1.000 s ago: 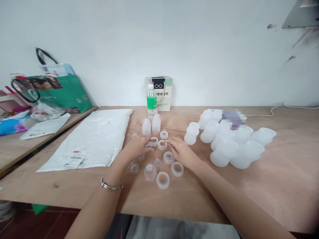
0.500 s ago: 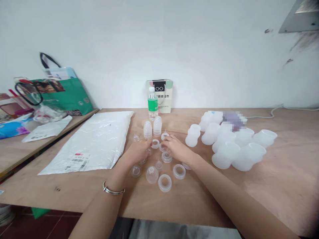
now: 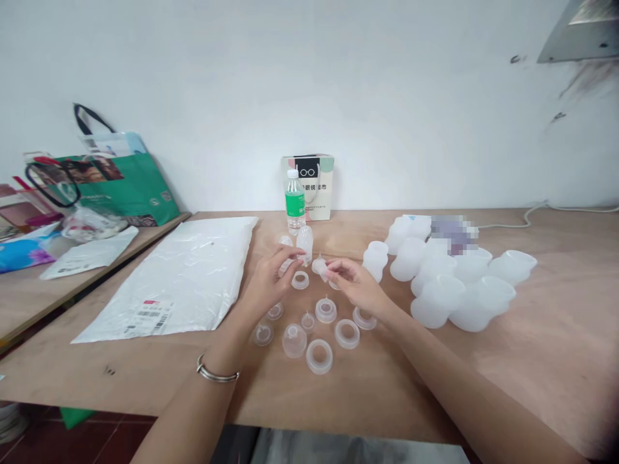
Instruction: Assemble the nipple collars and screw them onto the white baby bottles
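My left hand [image 3: 271,274] pinches a small clear piece that looks like a bottle nipple [image 3: 302,259], partly hidden by my fingers. My right hand [image 3: 356,283] is closed on a small translucent bottle part [image 3: 322,270], held tilted and facing the left hand's piece, apart from it. Below my hands lie a loose collar ring [image 3: 300,280], a ring with a nipple in it [image 3: 325,310], more collar rings [image 3: 319,356], a clear dome cap [image 3: 294,341] and small nipples [image 3: 263,333]. Two capped bottle tops [image 3: 305,241] stand just behind my left fingers.
Several frosted bottle bodies [image 3: 438,301] cluster on the right. A white mailing bag [image 3: 188,270] lies on the left. A water bottle [image 3: 295,203] and a paper bag [image 3: 319,193] stand at the wall. A green bag [image 3: 130,190] and a cable [image 3: 517,225] are farther out.
Both hands have risen from the table with small clear parts in their fingers. My left hand now covers part of the left bottle top, and the ring with a nipple is uncovered.
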A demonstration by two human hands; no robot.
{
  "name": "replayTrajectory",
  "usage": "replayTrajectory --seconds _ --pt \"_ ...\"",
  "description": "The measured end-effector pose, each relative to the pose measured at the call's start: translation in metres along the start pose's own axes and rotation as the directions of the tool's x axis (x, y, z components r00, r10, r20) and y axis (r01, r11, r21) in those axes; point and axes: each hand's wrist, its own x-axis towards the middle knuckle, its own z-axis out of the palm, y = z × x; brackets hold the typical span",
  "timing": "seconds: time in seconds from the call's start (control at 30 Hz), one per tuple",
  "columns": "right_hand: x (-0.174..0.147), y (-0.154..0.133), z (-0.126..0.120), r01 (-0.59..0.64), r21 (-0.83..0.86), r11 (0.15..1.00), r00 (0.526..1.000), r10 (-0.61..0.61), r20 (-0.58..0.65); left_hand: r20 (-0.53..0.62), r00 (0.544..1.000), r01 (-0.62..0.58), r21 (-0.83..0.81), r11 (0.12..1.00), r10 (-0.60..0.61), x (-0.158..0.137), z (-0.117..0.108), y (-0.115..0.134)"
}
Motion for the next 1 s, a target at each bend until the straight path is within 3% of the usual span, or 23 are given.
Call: replayTrajectory --seconds 0.07,0.13,0.2,0.3,0.43,0.67,0.9,1.0 --pt "-0.006 -0.003 -0.004 -0.176 0.389 0.904 0.984 0.168 0.053 -0.072 0.997 0.029 -0.087 0.996 -0.036 -0.001 0.002 0.004" --pt "-0.011 -0.004 -0.007 -0.278 0.632 0.724 0.958 0.258 0.127 -0.130 0.989 0.049 -0.185 0.982 -0.074 -0.002 0.006 0.010" --pt "-0.014 -0.004 -0.008 -0.316 0.750 0.581 0.940 0.296 0.167 -0.175 0.980 0.040 -0.287 0.957 -0.094 -0.005 0.011 0.016" --pt "-0.015 -0.004 -0.005 -0.338 0.806 0.486 0.929 0.306 0.206 -0.223 0.970 0.005 -0.381 0.924 -0.097 -0.010 0.016 0.023" --pt "-0.017 -0.006 0.002 -0.363 0.825 0.434 0.926 0.269 0.266 -0.193 0.980 -0.017 -0.323 0.946 -0.049 -0.014 0.022 0.029" --pt "-0.022 -0.006 0.006 -0.394 0.856 0.335 0.914 0.236 0.328 -0.235 0.947 -0.248 -0.105 0.963 0.218 -0.012 0.025 0.030" --pt "-0.022 -0.006 0.004 -0.347 0.846 0.405 0.937 0.185 0.295 -0.042 0.979 -0.204 -0.080 0.976 0.201 -0.015 0.023 0.030" --pt "-0.021 -0.004 0.004 -0.340 0.846 0.411 0.938 0.213 0.274 -0.018 0.986 -0.168 -0.115 0.979 0.167 -0.018 0.028 0.026"
